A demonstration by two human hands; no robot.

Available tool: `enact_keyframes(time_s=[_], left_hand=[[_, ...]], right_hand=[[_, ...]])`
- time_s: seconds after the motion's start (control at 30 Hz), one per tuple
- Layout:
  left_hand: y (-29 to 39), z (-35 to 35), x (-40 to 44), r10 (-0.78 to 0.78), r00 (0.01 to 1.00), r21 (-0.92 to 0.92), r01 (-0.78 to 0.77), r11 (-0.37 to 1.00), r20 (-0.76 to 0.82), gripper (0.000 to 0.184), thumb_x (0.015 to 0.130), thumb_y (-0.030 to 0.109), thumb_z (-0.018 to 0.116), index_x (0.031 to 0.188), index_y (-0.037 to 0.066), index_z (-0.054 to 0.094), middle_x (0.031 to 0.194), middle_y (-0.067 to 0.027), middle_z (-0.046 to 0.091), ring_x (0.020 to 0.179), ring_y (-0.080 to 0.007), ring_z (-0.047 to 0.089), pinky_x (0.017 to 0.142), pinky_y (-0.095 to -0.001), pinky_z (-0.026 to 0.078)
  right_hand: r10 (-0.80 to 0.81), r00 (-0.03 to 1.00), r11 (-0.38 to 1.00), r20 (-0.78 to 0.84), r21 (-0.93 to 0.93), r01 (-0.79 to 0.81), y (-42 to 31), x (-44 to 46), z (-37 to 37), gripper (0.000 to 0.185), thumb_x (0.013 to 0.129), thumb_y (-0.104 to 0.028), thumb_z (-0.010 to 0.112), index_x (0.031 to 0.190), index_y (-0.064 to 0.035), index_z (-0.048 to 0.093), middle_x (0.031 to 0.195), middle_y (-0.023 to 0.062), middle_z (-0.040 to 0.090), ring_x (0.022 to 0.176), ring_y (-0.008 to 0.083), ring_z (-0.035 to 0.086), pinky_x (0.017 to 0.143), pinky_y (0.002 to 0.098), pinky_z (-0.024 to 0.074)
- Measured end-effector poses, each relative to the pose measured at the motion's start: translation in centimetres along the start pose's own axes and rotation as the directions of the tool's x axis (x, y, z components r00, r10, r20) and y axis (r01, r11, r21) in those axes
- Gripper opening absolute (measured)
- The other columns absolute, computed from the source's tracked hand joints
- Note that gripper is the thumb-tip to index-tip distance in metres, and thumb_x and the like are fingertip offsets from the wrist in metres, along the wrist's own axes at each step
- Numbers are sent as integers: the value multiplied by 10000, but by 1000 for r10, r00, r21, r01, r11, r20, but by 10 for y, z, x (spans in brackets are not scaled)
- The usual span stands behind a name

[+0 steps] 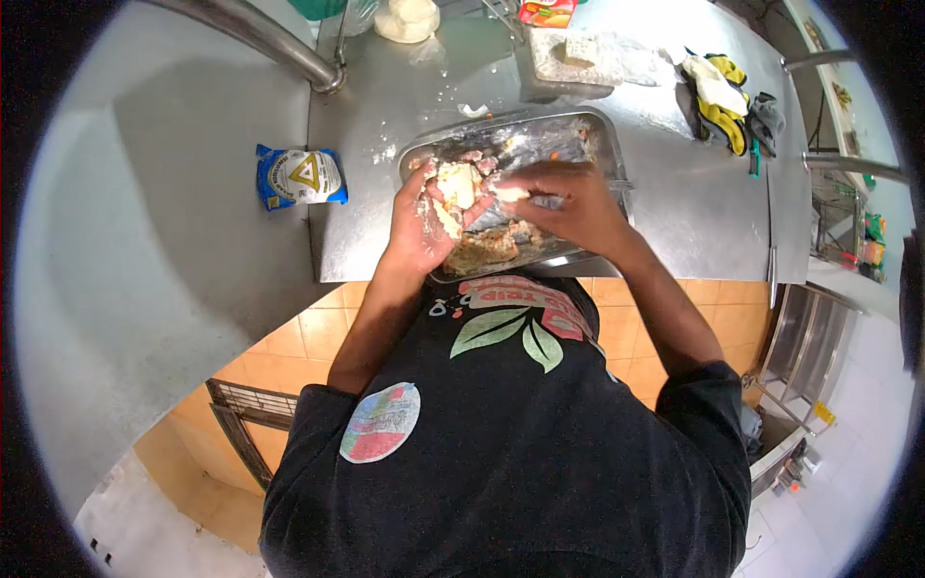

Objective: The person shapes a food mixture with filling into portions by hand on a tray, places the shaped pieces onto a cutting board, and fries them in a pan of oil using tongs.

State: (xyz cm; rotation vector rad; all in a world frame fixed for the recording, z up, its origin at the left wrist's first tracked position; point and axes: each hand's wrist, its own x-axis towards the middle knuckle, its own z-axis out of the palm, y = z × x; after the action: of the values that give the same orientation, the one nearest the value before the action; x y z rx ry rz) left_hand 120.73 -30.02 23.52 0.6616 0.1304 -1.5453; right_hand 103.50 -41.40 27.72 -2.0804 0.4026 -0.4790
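My left hand is cupped palm up over the left part of a metal tray. In it lies a pale, crumbly lump of dough-like food, and more of the same sticks to the fingers. Just to the right, my right hand has its fingers closed around a small whitish piece close to the lump. Whether the piece touches the lump is unclear. A brownish chunky food mixture lies along the near side of the tray, and residue smears its bottom.
To the left is a blue and white packet. Behind the tray are a white curved scrap, a pale ball, a red box and a board with a pale block. Yellow-black gloves lie right. A metal pole rises back left.
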Motion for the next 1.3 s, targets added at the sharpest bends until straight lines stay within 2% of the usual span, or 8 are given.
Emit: enact_keyframes(time_s=[0.1,0.23,0.27,0.47,0.83,1.03,1.13,1.3], left_hand=[[-11,-6,9,-41,996,-27,43,999,78,456,889,398,452,1162,39,518,1107,-128,590,1020,-261,559,896,-381,424],[-12,1,11,7,991,-30,-3,1000,131,414,895,396,453,1139,72,539,1018,-51,611,914,-188,572,757,-333,446],[-10,6,10,11,987,-25,-7,1000,162,410,897,393,451,1139,74,540,1020,-51,611,913,-183,571,754,-331,446],[-11,19,11,114,978,35,-122,992,174,339,939,264,450,1183,32,487,1136,-88,565,1074,-184,537,922,-359,442],[-16,22,13,135,987,123,-144,982,84,305,924,203,507,1161,15,473,1134,-73,547,1081,-185,532,1007,-362,412],[-14,14,18,101,984,151,-123,981,148,327,955,297,441,1150,40,491,1078,-59,567,958,-140,573,839,-283,485],[-23,36,15,224,973,239,-205,949,-52,350,961,341,416,1135,51,507,1048,-49,575,891,-121,578,748,-251,489],[-19,17,15,119,992,238,-125,963,38,424,950,417,399,1122,44,508,1056,-68,570,938,-137,577,803,-286,496]], right_hand=[[-138,966,988,-217,-99,119,-8,13,15,286,730,-113,708,1007,-56,666,983,119,662,844,246,656,750,316,515],[-196,971,958,-137,-238,159,3,8,35,529,801,-185,637,1292,-107,457,1252,132,523,1152,292,503,962,437,385],[-85,993,990,-79,-123,75,2,1,36,629,840,-239,585,1386,-106,304,1387,106,390,1314,282,308,1049,554,177],[23,999,929,-48,-368,-39,-16,-12,32,655,884,-362,484,1412,-64,238,1417,109,349,1372,294,166,982,650,-92],[-25,981,937,-194,-345,-45,-24,-10,20,600,905,-407,412,1412,-121,266,1437,98,316,1351,282,236,975,648,-103],[-17,986,897,-167,-439,-59,-18,-13,32,589,899,-416,400,1409,-149,281,1361,56,437,1352,289,229,972,654,-90],[-71,965,910,-251,-412,-40,-20,-11,29,573,901,-419,388,1402,-155,301,1316,53,487,1345,285,245,970,654,-90],[-79,974,913,-211,-408,-15,-14,-15,38,536,903,-391,390,1387,-167,338,1215,36,572,1320,257,296,971,645,-95]])
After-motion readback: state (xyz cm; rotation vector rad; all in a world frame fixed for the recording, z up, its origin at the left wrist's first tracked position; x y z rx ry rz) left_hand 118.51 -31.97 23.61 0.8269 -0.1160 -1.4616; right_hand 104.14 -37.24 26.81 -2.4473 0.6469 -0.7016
